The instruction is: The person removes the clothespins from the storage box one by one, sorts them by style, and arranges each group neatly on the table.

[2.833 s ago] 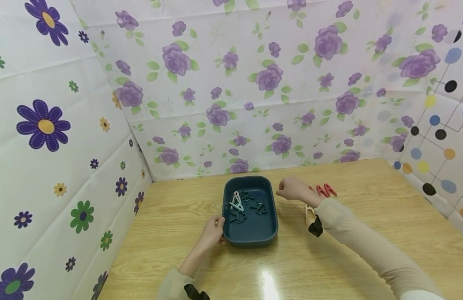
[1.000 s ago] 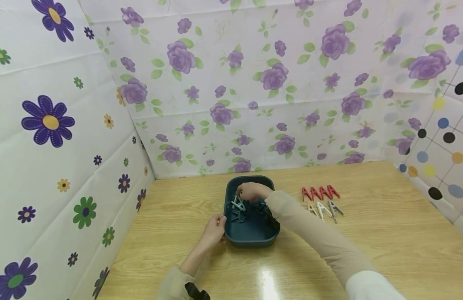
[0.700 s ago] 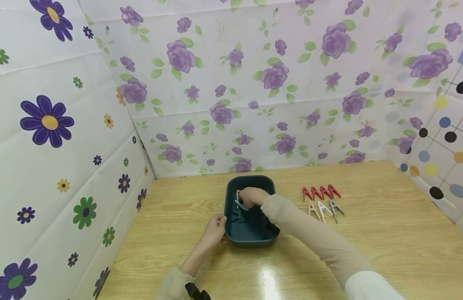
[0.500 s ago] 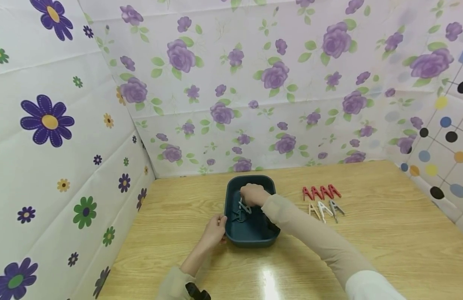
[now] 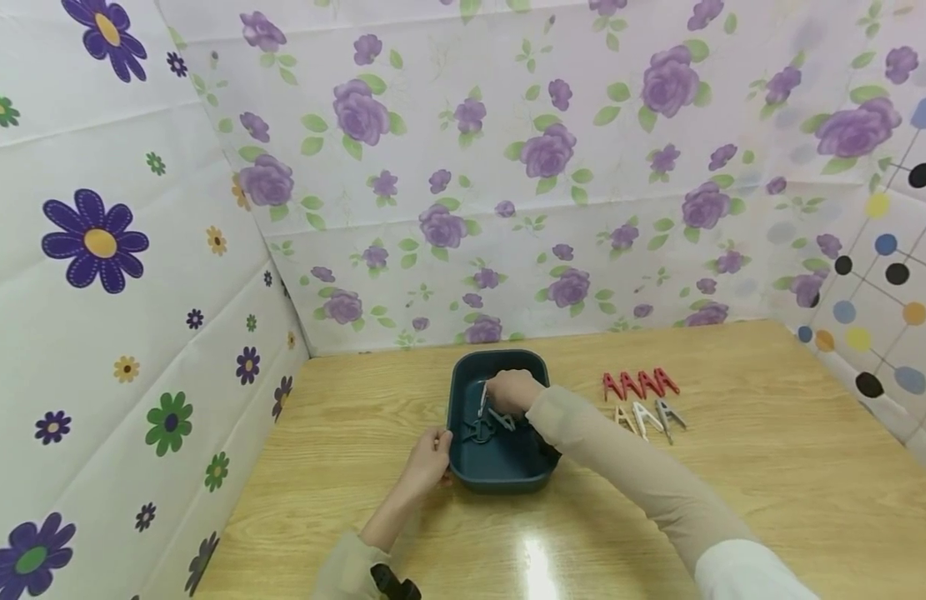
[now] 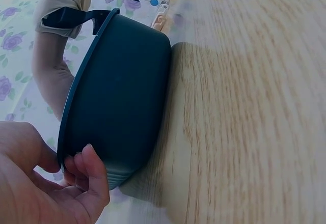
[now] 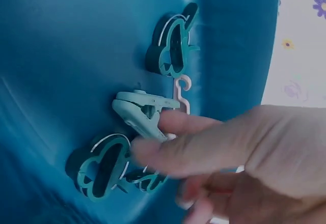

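Observation:
My left hand [image 5: 427, 462] grips the left rim of a dark teal plastic tub [image 5: 500, 479], thumb at the rim and fingers against the outer wall in the left wrist view. Inside the tub, my right hand [image 5: 513, 392] pinches a pale green clothespin [image 7: 145, 112] between thumb and forefinger. Beside it lies a white-pink clothespin [image 5: 483, 400], its hooked end showing in the right wrist view. Several dark green cloud-shaped clips [image 7: 170, 51] rest on the tub floor, one [image 5: 478, 431] near the left wall. My right hand and wrist hide part of the tub's interior.
Right of the tub, several red clothespins [image 5: 640, 383] stand in a row on the wooden table [image 5: 342, 400]. In front of them are a beige clothespin [image 5: 623, 417], a white one [image 5: 647, 418] and a grey one [image 5: 668, 412]. Patterned sheets [image 5: 463, 167] enclose the table.
My right hand has come from beside the red clothespins into the tub. The pale green clothespin has shifted right with it, away from the white-pink one. My left hand stays at the rim.

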Motion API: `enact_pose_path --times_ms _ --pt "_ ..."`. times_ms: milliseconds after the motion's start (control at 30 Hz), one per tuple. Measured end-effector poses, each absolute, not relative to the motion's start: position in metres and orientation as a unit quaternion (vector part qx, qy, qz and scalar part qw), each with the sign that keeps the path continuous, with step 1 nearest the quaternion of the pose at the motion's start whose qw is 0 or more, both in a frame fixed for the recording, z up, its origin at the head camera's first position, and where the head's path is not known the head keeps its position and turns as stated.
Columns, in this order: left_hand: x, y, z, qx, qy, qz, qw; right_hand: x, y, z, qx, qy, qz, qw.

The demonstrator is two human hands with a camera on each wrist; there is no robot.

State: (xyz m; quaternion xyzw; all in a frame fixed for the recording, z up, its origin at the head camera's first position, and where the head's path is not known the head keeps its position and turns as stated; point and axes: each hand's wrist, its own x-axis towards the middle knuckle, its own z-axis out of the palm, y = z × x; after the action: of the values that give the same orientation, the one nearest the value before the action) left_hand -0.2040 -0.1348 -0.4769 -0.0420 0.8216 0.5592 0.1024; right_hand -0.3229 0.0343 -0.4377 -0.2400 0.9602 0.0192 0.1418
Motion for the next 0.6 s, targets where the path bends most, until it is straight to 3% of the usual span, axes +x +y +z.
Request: enact_pose_path --times_ms 267,600 --pt "-0.205 -0.133 -0.476 -0.046 0.827 0.552 0.099 -0.319 0.030 -0.438 -0.218 0.966 0.096 0.102" --pt "-0.204 -0.134 -0.478 -0.045 0.824 0.556 0.100 -0.327 0.040 -0.430 -0.261 0.947 0.009 0.186"
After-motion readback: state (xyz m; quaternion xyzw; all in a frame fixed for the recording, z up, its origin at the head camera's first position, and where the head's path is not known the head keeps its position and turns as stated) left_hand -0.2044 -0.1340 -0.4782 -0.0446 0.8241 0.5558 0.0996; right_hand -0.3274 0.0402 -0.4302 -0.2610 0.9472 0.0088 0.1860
